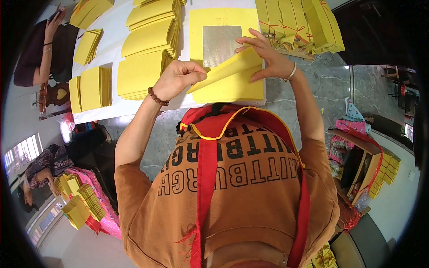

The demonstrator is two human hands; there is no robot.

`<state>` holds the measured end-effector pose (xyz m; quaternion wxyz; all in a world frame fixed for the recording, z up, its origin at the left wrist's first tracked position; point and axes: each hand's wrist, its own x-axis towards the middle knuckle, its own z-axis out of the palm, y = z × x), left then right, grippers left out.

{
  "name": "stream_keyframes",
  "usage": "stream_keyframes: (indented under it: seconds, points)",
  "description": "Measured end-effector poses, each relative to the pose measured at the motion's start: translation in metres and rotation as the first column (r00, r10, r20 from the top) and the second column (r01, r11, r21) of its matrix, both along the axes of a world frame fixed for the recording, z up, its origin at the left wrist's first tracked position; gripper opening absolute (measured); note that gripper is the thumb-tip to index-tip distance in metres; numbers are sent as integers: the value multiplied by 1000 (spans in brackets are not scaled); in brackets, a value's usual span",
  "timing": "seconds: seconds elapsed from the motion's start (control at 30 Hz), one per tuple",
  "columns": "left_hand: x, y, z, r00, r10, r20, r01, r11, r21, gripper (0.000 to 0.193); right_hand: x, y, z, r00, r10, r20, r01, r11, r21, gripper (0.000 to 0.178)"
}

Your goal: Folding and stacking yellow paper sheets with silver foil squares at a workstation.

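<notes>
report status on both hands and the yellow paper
Left hand pinches raised yellow paper at its left end. Right hand spread open at its right end. Raised paper partly covers silver panel.

Yellow paper sheet (223, 18), near side turned up
Its lifted flap (228, 69) slants across a silver-grey rectangular patch (219, 42); the far portion lies flat over the white surface (107, 44), with yellow paper (234, 91) showing under the flap.
</notes>
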<state>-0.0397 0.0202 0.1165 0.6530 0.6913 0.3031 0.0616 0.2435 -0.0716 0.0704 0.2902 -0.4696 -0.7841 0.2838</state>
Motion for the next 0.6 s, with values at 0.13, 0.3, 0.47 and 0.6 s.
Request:
stream_keyframes:
  seconds: [0.13, 0.3, 0.47, 0.6]
  points:
    - [2, -1, 4, 999, -29, 13, 29, 1000, -7, 12, 3, 1, -9, 1000, 10, 16, -11, 999, 49, 70]
    - [2, -2, 4, 1000, -4, -12, 4, 1000, 23, 10, 4, 3, -13, 1000, 21, 16, -22, 997, 78, 72]
    - [0, -9, 3, 998, 57, 16, -58, 997, 44, 13, 6, 2, -15, 999, 28, 17, -29, 996, 90, 71]
    - [-8, -14, -1, 1000, 13, 28, -18, 986, 164, 17, 2, 2, -11, 1000, 9, 14, -10, 996, 86, 71]
